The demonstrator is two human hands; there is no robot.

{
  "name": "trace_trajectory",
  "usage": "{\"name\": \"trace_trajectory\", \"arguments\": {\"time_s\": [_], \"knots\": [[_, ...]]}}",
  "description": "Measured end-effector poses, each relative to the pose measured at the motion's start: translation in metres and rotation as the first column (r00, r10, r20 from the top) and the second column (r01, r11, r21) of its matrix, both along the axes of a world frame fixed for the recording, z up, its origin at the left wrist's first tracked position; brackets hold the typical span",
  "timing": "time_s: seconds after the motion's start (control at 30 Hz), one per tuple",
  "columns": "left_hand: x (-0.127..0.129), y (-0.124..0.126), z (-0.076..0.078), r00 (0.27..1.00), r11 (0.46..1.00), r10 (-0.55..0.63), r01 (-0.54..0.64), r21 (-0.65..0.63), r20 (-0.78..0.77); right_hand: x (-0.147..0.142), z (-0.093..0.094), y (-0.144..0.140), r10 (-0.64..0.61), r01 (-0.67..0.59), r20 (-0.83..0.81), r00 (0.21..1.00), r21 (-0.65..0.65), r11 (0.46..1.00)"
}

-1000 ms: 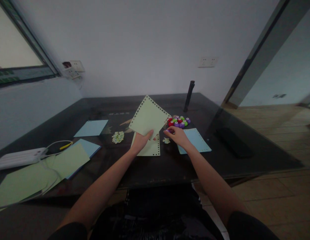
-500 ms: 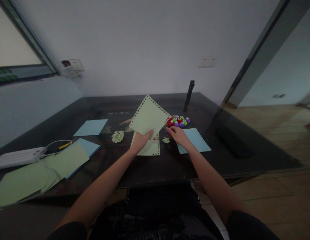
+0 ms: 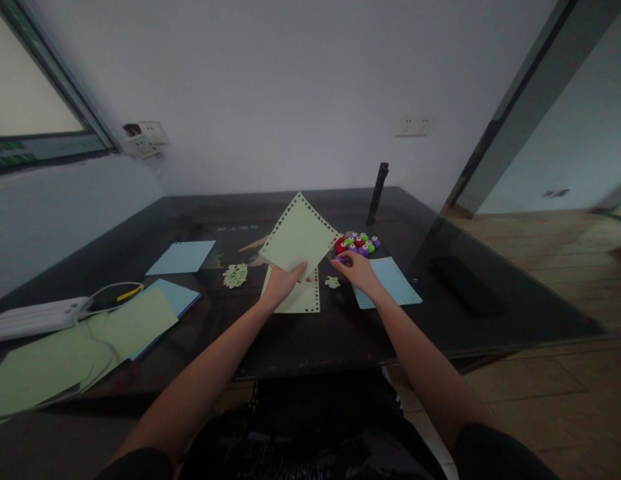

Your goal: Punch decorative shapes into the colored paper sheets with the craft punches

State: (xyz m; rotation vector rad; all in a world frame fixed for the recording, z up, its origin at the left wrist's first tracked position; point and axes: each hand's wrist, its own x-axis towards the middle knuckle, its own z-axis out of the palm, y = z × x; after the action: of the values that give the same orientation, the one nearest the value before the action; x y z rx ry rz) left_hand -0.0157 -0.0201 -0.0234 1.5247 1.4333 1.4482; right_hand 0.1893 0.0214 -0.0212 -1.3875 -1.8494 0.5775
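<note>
My left hand (image 3: 284, 285) is closed on a pale green paper sheet (image 3: 299, 233), thumb on top, holding it tilted above the table. Dark holes line the sheet's edges. My right hand (image 3: 357, 268) pinches a small purple craft punch (image 3: 339, 259) just off the sheet's right corner; the fingers partly cover it. Behind that hand stand several red, green and purple craft punches (image 3: 363, 249) in a cluster. Under the raised sheet lies another green sheet (image 3: 295, 305) with punched edges. Small paper cutouts (image 3: 333, 283) lie between the hands, and a bigger pile of cutouts (image 3: 235, 275) is to the left.
A light blue sheet (image 3: 394, 287) with a punched edge lies under my right wrist. Another blue sheet (image 3: 183, 258) is at the left, near stacked green paper (image 3: 135, 320) and a white power strip (image 3: 37, 319) with its cable. A black upright object (image 3: 377, 193) and a dark flat case (image 3: 467, 285) are at the right.
The purple craft punch in my right hand has turned and shows more clearly at the fingertips. My left hand and the raised sheet have barely moved.
</note>
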Motion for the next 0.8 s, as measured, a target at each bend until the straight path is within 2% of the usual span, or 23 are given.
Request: {"name": "trace_trajectory", "arguments": {"time_s": [0.1, 0.23, 0.33, 0.47, 0.57, 0.67, 0.8], "knots": [[0.000, -0.002, 0.004, 0.999, 0.997, -0.028, 0.026, -0.066, -0.032, 0.001, 0.004, -0.003, 0.012, -0.013, 0.006, 1.000, 0.040, 0.999], [0.002, -0.005, 0.012, 0.998, 0.993, -0.064, 0.061, -0.102, -0.027, 0.003, 0.011, -0.006, 0.082, -0.075, -0.091, 0.993, 0.069, 0.995], [0.002, -0.006, 0.013, 0.996, 0.992, -0.082, 0.079, -0.100, -0.030, 0.003, 0.014, -0.006, 0.129, -0.130, -0.240, 0.962, 0.010, 0.991], [0.000, -0.003, 0.009, 0.993, 0.990, -0.101, 0.095, -0.106, -0.053, 0.002, 0.020, -0.007, 0.153, -0.209, -0.502, 0.851, -0.058, 0.976], [-0.002, -0.001, 0.006, 0.989, 0.989, -0.103, 0.090, -0.116, -0.107, 0.007, 0.033, -0.012, 0.113, -0.202, -0.608, 0.786, -0.080, 0.976], [-0.001, -0.002, 0.006, 0.986, 0.986, -0.106, 0.088, -0.138, -0.128, 0.019, 0.050, -0.018, 0.119, -0.199, -0.655, 0.746, -0.049, 0.979], [0.002, -0.004, 0.005, 0.989, 0.974, -0.124, 0.106, -0.202, -0.079, 0.051, 0.065, -0.010, 0.119, -0.126, -0.650, 0.751, 0.036, 0.991]]}}
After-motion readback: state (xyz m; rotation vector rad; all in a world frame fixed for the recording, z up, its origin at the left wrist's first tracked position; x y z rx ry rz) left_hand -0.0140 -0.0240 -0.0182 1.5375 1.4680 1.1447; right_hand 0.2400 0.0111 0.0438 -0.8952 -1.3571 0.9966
